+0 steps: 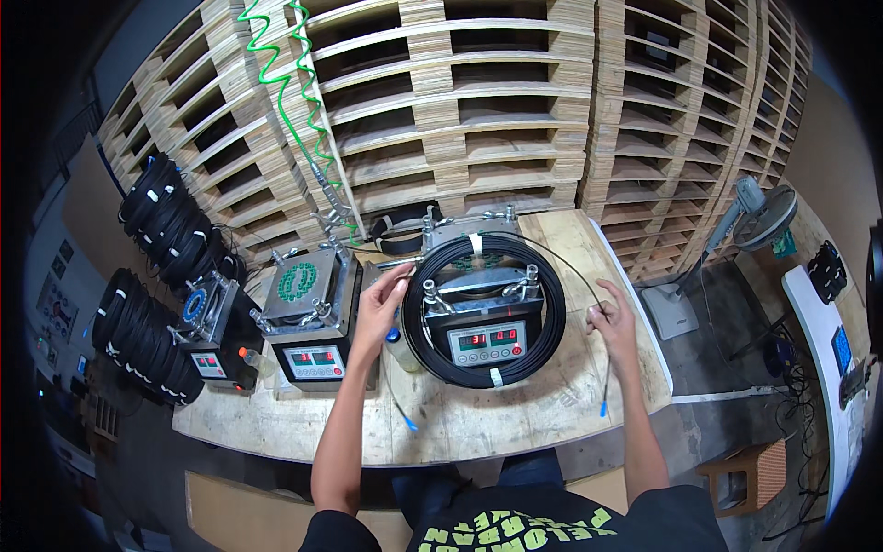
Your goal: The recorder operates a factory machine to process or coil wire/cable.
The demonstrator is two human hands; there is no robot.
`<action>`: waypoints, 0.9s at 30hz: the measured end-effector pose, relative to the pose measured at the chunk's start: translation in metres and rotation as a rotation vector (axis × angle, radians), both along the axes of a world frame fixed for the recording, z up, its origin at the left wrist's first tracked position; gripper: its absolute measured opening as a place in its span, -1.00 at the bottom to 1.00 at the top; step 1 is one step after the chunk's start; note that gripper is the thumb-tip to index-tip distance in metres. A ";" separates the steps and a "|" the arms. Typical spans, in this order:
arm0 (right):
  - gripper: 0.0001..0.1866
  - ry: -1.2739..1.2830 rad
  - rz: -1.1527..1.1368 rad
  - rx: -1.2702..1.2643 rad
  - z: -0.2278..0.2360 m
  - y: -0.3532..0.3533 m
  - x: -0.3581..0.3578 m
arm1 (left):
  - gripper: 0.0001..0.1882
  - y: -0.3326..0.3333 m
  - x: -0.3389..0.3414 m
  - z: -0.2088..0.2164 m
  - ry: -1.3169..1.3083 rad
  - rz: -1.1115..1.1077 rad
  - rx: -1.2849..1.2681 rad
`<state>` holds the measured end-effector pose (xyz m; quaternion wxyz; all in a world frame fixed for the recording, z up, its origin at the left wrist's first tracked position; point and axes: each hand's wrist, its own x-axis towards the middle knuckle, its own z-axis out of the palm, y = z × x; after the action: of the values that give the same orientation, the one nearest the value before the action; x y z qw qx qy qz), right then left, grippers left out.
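A coil of thin black cable (pixel 550 317), bound with white ties at its top and bottom, is held up in front of me. My left hand (pixel 379 308) is closed on the coil's left side. Below it hangs a cable end with a blue tip (pixel 410 423). My right hand (pixel 613 324), fingers curled together, pinches a loose length of the cable to the right of the coil. The other blue tip (pixel 603 408) dangles under this hand. Through the coil's opening shows a box-shaped machine (pixel 487 342) with a red digit display and metal posts.
Two similar machines (pixel 315 361) (pixel 210 361) stand to the left on the wooden table (pixel 561 419). Stacks of black cable coils (pixel 147 336) are at far left. Wooden pallets (pixel 460 92) rise behind. Green coiled hose (pixel 308 83) hangs there. A fan (pixel 763 216) stands right.
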<state>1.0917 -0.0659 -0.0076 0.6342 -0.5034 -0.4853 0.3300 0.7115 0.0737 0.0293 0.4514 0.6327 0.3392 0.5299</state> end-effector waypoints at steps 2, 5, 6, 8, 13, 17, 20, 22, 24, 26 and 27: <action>-0.80 0.050 0.025 -0.014 0.020 -0.021 0.007 | -0.69 -0.012 -0.017 0.004 0.088 0.020 0.000; -0.79 0.062 0.080 0.014 0.023 -0.043 0.020 | -0.73 -0.041 -0.030 0.009 0.141 0.047 -0.037; -0.78 0.034 0.122 0.005 0.025 -0.052 0.024 | -0.73 -0.052 -0.035 0.009 0.130 0.011 -0.076; -0.76 -0.059 0.172 0.022 0.035 -0.067 0.015 | -0.75 -0.077 -0.040 0.010 0.127 -0.052 -0.131; -0.76 -0.510 0.364 -0.119 0.046 -0.086 -0.025 | -0.77 -0.113 -0.019 0.008 0.000 -0.331 -0.231; -0.78 -0.383 0.486 -0.152 0.030 -0.062 -0.069 | -0.74 -0.126 0.019 0.005 -0.037 -0.410 -0.254; -0.75 -0.093 0.606 -0.213 0.021 -0.046 -0.092 | -0.64 -0.135 0.042 -0.006 0.057 -0.438 -0.250; -0.73 -0.083 0.662 -0.298 0.043 -0.049 -0.104 | -0.58 -0.143 0.046 -0.010 0.048 -0.467 -0.292; -0.65 -0.184 0.702 -0.335 0.052 -0.053 -0.107 | -0.54 -0.146 0.046 -0.007 0.053 -0.481 -0.304; -0.65 -0.187 0.686 -0.354 0.048 -0.051 -0.101 | -0.47 -0.152 0.043 0.010 0.166 -0.532 -0.387; -0.65 -0.194 0.675 -0.377 0.046 -0.051 -0.096 | -0.47 -0.151 0.041 0.011 0.166 -0.534 -0.386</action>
<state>0.9955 -0.1166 0.0381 0.3376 -0.4520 -0.6123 0.5540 0.7522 -0.0777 0.0407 0.6567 0.6430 0.2910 0.2657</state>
